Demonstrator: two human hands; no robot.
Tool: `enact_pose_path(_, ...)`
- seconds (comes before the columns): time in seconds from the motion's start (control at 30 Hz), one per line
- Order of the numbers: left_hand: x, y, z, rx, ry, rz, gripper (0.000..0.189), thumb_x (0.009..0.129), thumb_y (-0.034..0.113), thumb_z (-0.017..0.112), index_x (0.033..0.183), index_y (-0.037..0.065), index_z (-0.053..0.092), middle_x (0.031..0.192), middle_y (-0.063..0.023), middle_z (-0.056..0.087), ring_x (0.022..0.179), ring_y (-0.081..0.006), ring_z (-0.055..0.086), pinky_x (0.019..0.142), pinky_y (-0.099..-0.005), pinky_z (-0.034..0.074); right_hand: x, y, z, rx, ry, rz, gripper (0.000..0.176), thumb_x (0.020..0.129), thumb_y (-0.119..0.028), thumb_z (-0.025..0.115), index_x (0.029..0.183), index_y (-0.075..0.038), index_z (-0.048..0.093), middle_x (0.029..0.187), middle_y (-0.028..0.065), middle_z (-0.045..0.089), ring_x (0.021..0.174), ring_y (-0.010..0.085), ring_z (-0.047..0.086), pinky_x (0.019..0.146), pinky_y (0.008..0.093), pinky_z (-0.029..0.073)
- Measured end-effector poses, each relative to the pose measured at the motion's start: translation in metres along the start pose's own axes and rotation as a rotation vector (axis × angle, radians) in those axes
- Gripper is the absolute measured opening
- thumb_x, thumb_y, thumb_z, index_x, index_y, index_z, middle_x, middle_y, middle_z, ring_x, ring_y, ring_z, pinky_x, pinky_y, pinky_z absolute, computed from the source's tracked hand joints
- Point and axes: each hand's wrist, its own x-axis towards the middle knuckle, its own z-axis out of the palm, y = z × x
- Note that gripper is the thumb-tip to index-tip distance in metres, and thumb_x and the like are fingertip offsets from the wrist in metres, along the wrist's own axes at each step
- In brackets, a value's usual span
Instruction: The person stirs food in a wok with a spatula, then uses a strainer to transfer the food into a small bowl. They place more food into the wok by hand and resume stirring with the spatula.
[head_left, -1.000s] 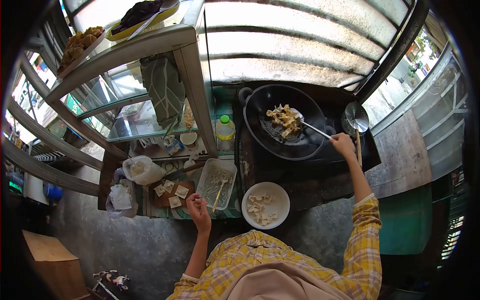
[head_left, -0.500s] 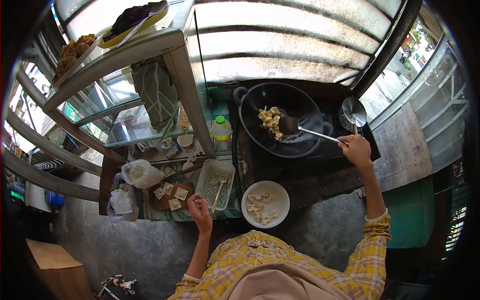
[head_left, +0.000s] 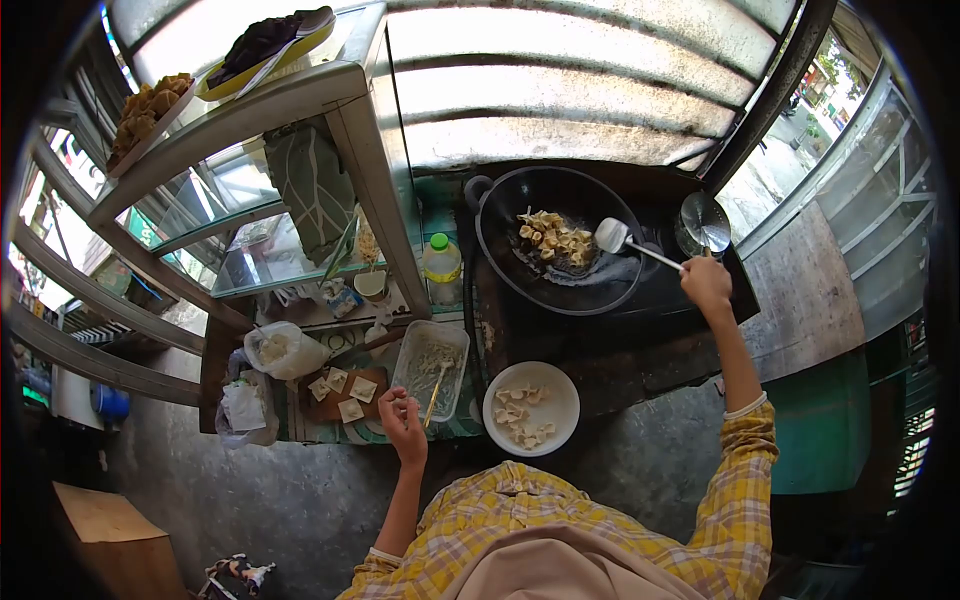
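Observation:
My right hand (head_left: 707, 286) grips the long handle of a metal spatula (head_left: 612, 236), whose blade hangs over the right part of a large black wok (head_left: 600, 200). Golden-brown folded dumplings (head_left: 556, 242) lie bunched in oil in the wok, left of the blade. Fingers curled loosely and palm turned up, my left hand (head_left: 403, 428) shows nothing in its grasp. It hovers between a wooden board (head_left: 322, 406) bearing several square wrappers (head_left: 362, 389) and a plastic tub (head_left: 462, 345) of pale filling with a spoon (head_left: 437, 394). A white bowl (head_left: 562, 405) holds pale uncooked dumplings (head_left: 524, 412).
A skimmer (head_left: 704, 218) rests at the stove's right side. A green-capped bottle (head_left: 441, 262) stands left of the wok. On the left are a glass display case (head_left: 350, 130), a knife (head_left: 370, 345) and a plastic bag (head_left: 287, 348) of white contents.
The spatula has lifted away from the dumplings and moved right, its blade turned to show a pale face. The dumplings are more spread out. My left hand stays nearly still.

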Motion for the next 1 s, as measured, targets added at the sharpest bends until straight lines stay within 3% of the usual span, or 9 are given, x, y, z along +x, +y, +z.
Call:
enact_pose_path(0.1,-0.004,0.002,-0.001,-0.015,0.017,-0.019,0.017,0.088,0.004,0.049,0.104,0.0,0.046,0.096,-0.0054,0.046,0.071,-0.0097,0.05,0.065,-0.0247,0.044,0.004,-0.014,0.036,0.224,-0.236,0.026,0.024,0.077,-0.033,0.063,0.096,-0.02,0.069,0.094,0.0135,0.066,0.092,0.0306,0.063,0.084,0.0407,0.048)
enact_pose_path(0.23,-0.004,0.001,-0.002,-0.011,0.02,-0.01,0.017,0.087,0.004,0.049,0.104,0.001,0.047,0.097,-0.0055,0.046,0.071,-0.0098,0.049,0.066,-0.025,0.045,0.008,-0.047,0.058,0.454,-0.29,-0.06,0.026,0.077,-0.033,0.063,0.097,-0.018,0.069,0.092,0.0129,0.067,0.091,0.0305,0.063,0.082,0.0399,0.048)
enact_pose_path(0.43,-0.002,0.004,-0.004,-0.017,0.01,-0.004,0.017,0.088,0.004,0.049,0.104,0.001,0.046,0.098,-0.0057,0.045,0.072,-0.01,0.049,0.067,-0.0254,0.046,0.016,-0.073,0.011,0.205,0.073,-0.148,0.021,0.079,-0.03,0.06,0.092,-0.018,0.07,0.085,0.0129,0.066,0.081,0.0318,0.064,0.073,0.0412,0.051)
enact_pose_path(0.6,-0.005,0.0,-0.009,-0.006,0.011,-0.01,0.017,0.088,0.006,0.049,0.104,0.001,0.045,0.099,-0.0057,0.045,0.072,-0.0101,0.049,0.067,-0.0252,0.046,0.03,-0.065,0.02,-0.013,0.285,-0.189,0.014,0.083,-0.024,0.055,0.085,-0.012,0.063,0.075,0.0117,0.065,0.073,0.0323,0.065,0.063,0.0411,0.052)
enact_pose_path(0.73,-0.007,-0.003,-0.012,-0.006,0.015,-0.021,0.017,0.089,0.006,0.049,0.104,0.0,0.045,0.1,-0.0056,0.045,0.073,-0.0099,0.049,0.067,-0.0247,0.045,0.026,-0.042,0.046,0.021,0.201,-0.264,0.016,0.081,-0.025,0.058,0.088,-0.012,0.065,0.078,0.0119,0.065,0.074,0.0319,0.064,0.066,0.0411,0.052)
enact_pose_path(0.83,-0.006,-0.003,-0.015,0.015,0.023,-0.022,0.017,0.089,0.006,0.049,0.104,0.0,0.046,0.1,-0.0056,0.045,0.073,-0.01,0.048,0.067,-0.0245,0.045,0.009,-0.029,0.03,0.1,0.113,-0.264,0.018,0.079,-0.025,0.06,0.091,-0.015,0.068,0.081,0.0114,0.066,0.077,0.0311,0.064,0.07,0.0414,0.051)
enact_pose_path(1.0,-0.002,-0.006,-0.014,0.027,0.018,-0.019,0.017,0.089,0.006,0.049,0.104,0.0,0.046,0.1,-0.0057,0.045,0.073,-0.01,0.048,0.066,-0.0249,0.045,0.007,-0.007,-0.016,0.021,0.05,-0.093,0.02,0.078,-0.028,0.062,0.093,-0.018,0.07,0.084,0.01,0.067,0.08,0.0285,0.065,0.073,0.039,0.051)
